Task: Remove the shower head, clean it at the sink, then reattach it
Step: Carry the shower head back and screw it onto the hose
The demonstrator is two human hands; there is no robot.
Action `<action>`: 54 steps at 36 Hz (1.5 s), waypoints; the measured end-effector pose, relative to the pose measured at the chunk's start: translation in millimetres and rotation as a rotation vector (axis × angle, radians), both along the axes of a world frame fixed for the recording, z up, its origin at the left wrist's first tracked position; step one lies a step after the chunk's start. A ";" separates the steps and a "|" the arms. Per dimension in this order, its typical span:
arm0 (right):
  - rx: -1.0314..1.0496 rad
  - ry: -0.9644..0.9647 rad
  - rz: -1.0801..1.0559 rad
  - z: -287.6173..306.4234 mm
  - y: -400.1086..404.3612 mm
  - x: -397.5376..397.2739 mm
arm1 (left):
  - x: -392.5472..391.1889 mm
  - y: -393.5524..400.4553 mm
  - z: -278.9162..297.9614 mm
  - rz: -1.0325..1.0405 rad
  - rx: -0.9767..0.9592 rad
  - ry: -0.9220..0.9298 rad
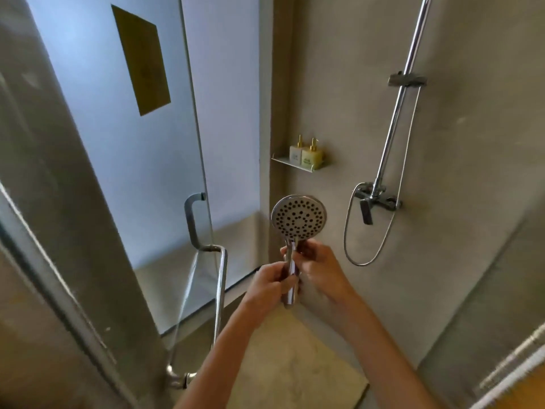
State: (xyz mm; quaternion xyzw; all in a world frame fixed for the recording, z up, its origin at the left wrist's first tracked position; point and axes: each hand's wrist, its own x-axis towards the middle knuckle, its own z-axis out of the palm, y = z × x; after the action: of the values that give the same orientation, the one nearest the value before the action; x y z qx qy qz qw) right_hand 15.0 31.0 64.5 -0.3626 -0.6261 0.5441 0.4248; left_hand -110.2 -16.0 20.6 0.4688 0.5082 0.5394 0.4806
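A chrome shower head [298, 218] with a round face of dark nozzles points up toward me in the middle of the head view. My left hand [269, 283] grips its handle from the left and my right hand [317, 268] grips it from the right. No hose is joined to the handle's lower end. The hose [354, 255] hangs in a loop from the wall mixer [374, 199]. The riser rail carries a bare holder [407, 80] high on the right wall.
An open glass door [132, 143] with a chrome handle [219, 290] stands at the left. A small wall shelf [283, 162] holds two pump bottles [306, 154]. Grey walls close in on the right. A pale mat [295, 358] lies on the floor below my arms.
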 end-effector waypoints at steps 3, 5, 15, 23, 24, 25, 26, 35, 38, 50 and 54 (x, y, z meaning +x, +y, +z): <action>0.037 -0.022 -0.042 5.6 20.8 -0.1 | -2.1 21.9 3.6 -0.042 0.018 -0.001; 0.049 -0.026 -0.056 7.5 33.4 0.1 | -3.6 37.2 5.3 -0.051 0.034 0.015; 0.085 0.003 -0.041 6.7 133.0 -5.0 | -12.3 142.1 4.3 -0.045 0.046 0.069; 0.127 -0.034 0.011 9.7 261.0 -1.7 | -15.9 258.4 10.9 -0.061 0.036 0.032; 0.138 -0.038 0.011 11.2 277.4 -0.2 | -14.8 273.8 13.6 -0.067 0.038 0.043; 0.145 -0.039 0.010 13.1 293.0 1.8 | -13.7 289.3 16.3 -0.076 0.045 0.052; 0.146 -0.036 0.009 15.8 308.2 3.9 | -12.6 304.9 19.1 -0.082 0.054 0.054; 0.181 -0.076 -0.020 53.6 430.4 29.7 | 6.8 433.7 47.4 -0.108 0.108 0.039; 0.172 -0.073 -0.040 62.5 452.0 37.7 | 13.6 458.9 56.7 -0.132 0.118 0.037; 0.287 0.004 -0.395 127.6 512.1 117.8 | 23.6 546.9 75.0 -0.220 0.123 -0.001; 0.464 0.013 -0.751 171.8 533.5 161.5 | 22.6 565.8 76.6 -0.262 0.129 0.005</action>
State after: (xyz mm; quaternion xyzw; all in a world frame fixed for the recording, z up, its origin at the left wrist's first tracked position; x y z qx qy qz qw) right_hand 176.5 564.6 236.3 -0.4565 -0.5537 0.1991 0.6673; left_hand -87.6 549.8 97.2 0.5626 0.4080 0.5023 0.5145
